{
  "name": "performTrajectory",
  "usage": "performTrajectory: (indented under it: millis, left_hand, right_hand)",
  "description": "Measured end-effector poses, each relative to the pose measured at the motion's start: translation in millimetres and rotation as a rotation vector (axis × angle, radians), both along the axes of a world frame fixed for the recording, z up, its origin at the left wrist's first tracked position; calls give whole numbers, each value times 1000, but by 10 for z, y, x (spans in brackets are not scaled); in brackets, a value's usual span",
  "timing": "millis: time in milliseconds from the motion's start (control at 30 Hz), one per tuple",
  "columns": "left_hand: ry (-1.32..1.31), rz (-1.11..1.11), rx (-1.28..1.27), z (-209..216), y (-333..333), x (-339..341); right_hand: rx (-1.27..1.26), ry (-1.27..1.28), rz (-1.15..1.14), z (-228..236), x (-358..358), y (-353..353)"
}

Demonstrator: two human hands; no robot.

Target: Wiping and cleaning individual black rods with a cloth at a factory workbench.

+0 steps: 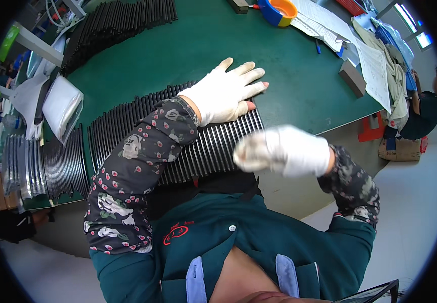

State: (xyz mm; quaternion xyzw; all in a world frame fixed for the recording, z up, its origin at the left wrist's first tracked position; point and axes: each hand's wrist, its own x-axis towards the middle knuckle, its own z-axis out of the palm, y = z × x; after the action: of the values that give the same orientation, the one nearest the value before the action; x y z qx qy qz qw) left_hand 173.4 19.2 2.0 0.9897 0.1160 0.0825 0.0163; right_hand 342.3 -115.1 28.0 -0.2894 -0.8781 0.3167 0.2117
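Note:
A row of slim black rods [203, 154] lies side by side along the near edge of the green table [299, 86]. Over the right part of this row rests my left hand [221, 95] in a white glove, its fingers spread and a few bare fingertips showing. My right hand [284, 151], also gloved, is just off the row's right end, at the table's near edge. Motion blurs it, but the fingers look curled together; what they hold, if anything, cannot be made out.
More black rods [122, 20] are heaped at the far left, and wrapped bundles [31, 166] lie at the near left beside a plastic-bagged pack [62, 107]. A blue, yellow and orange round holder [281, 10], papers [372, 70] and a dark block [352, 78] occupy the far right.

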Motion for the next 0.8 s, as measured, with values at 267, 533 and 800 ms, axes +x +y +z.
performTrajectory:
  millis: [267, 533, 800]
  left_hand:
    - [135, 50, 55, 67, -9, 59]
    - [68, 25, 18, 65, -20, -15]
    - [65, 18, -9, 33, -5, 5]
  right_hand:
    - [211, 28, -205, 258, 87, 258]
    - [-226, 63, 121, 364, 198, 19]
    - [-418, -244, 225, 245, 231, -282]
